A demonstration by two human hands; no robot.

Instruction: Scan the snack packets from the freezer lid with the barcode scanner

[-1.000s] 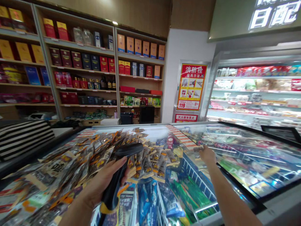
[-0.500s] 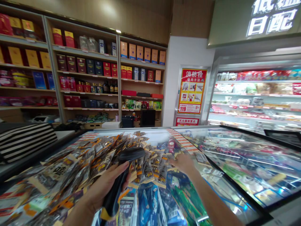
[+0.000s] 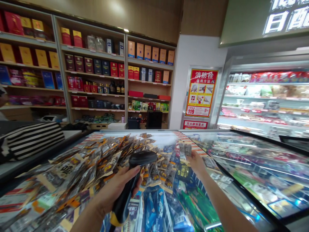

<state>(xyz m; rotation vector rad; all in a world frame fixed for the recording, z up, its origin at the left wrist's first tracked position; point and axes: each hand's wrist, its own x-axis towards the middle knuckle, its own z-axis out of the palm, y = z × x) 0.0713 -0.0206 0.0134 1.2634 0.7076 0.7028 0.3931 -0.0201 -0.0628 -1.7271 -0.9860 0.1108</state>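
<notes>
A wall of wooden shelving (image 3: pixel 96 80) filled the back of the shop, stacked with red, yellow and dark boxes and a row of small bottles. To the right of it stood an open chiller cabinet (image 3: pixel 265 96), its lit shelves lined with pale and red packs too blurred to tell apart. In front, a long chest freezer (image 3: pixel 253 161) ran across the view, its glass lid covering the right part, while nearer the middle the packed goods in blue and green wrappers lay uncovered. A broad heap of snack packets (image 3: pixel 91 161), orange-edged and glossy, was spread over the left part of the freezer's top. Further left lay a black-and-white striped cloth (image 3: pixel 31 138), on a grey ledge beside the freezer. On the white wall between the shelving and the chiller hung a red and yellow fire poster (image 3: pixel 201 93).

The left hand (image 3: pixel 116 190) was closed around the handle of a black scanner (image 3: pixel 135 174), whose head pointed forward over the near edge of the heap. The right hand (image 3: pixel 196 162) was stretched out over the open middle of the freezer, well apart from the left, its fingers pinching a small packet (image 3: pixel 185 150) held upright above the wrapped goods, just right of the heap.
</notes>
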